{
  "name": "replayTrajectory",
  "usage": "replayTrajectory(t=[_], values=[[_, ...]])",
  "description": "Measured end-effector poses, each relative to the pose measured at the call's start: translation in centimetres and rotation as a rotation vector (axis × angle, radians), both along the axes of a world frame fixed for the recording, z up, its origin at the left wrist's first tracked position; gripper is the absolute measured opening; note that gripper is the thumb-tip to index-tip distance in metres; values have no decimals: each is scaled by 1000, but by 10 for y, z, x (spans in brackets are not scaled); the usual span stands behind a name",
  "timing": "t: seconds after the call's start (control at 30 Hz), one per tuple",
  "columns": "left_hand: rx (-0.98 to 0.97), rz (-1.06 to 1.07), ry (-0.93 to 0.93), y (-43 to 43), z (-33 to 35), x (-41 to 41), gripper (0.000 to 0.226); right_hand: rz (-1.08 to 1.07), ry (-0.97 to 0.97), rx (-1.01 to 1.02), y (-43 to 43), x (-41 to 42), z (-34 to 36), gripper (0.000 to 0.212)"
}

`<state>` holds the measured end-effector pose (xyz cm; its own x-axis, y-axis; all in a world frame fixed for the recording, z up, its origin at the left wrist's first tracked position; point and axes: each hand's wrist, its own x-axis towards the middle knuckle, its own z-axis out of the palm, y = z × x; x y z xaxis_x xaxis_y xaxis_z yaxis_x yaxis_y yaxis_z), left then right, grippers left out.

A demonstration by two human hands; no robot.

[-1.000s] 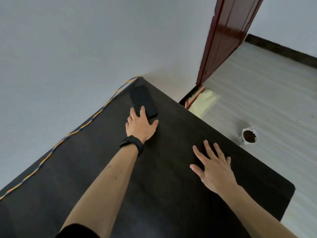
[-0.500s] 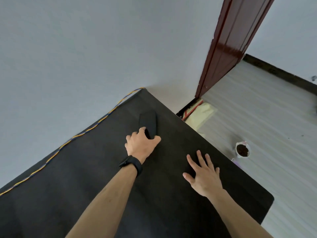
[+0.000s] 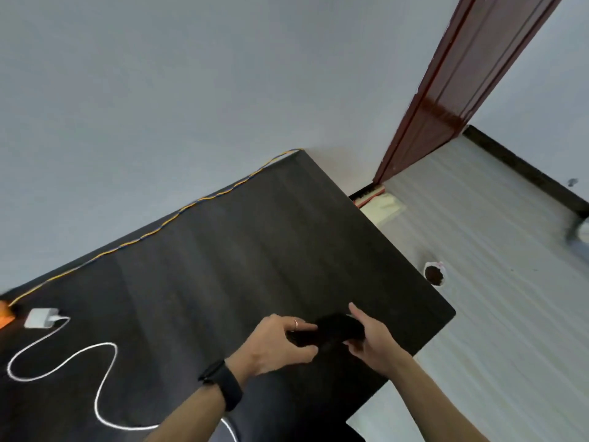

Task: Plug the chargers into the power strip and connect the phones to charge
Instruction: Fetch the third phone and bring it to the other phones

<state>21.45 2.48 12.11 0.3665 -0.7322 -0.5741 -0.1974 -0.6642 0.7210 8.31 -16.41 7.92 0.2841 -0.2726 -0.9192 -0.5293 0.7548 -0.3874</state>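
Note:
A black phone (image 3: pixel 334 330) is held just above the dark table (image 3: pixel 255 250), near its right corner. My left hand (image 3: pixel 277 342) grips the phone's left end and my right hand (image 3: pixel 369 339) grips its right end. A white charger brick (image 3: pixel 39 317) lies at the table's far left, its white cable (image 3: pixel 79 355) looping toward me and passing under my left forearm. An orange object (image 3: pixel 4 314) sits at the left edge beside the charger; most of it is cut off.
A yellow and blue cord (image 3: pixel 191 205) runs along the table's back edge against the wall. A red-brown door (image 3: pixel 462 74) stands at the right. On the striped floor are a small cup with dark contents (image 3: pixel 434 274) and a pale bag (image 3: pixel 382 205).
The phone lay near the table's far corner under my left hand; it is now off the surface and closer, held by both hands. The view shifted, showing the charger and cable.

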Motion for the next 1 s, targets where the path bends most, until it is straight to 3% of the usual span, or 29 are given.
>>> replayTrajectory(t=[0.1, 0.2, 0.27, 0.37, 0.47, 0.63, 0.73, 0.87, 1.0], values=[[-103, 48, -92, 28, 8, -28, 55, -41, -88, -21, 25, -30, 7, 31], [-258, 443, 166, 46, 3, -49, 67, -99, -237, 0, 34, -52, 25, 35], [-284, 718, 278, 54, 1, -65, 59, -105, -331, 2, 39, -64, 40, 35], [-328, 967, 414, 64, 0, -95, 38, 22, -433, -43, 46, -78, 58, 39], [-442, 1122, 558, 74, -1, -121, 27, 283, -443, -271, 50, -92, 70, 33], [-426, 1127, 467, 99, 4, -151, 24, 797, -466, -725, 63, -111, 71, 21], [-377, 1064, 386, 111, 10, -163, 22, 885, -476, -868, 83, -112, 56, 16], [-335, 1142, 325, 142, 11, -180, 22, 967, -515, -917, 116, -117, 38, 13], [-357, 1426, 375, 178, 1, -197, 22, 1092, -490, -892, 164, -117, 18, 22]])
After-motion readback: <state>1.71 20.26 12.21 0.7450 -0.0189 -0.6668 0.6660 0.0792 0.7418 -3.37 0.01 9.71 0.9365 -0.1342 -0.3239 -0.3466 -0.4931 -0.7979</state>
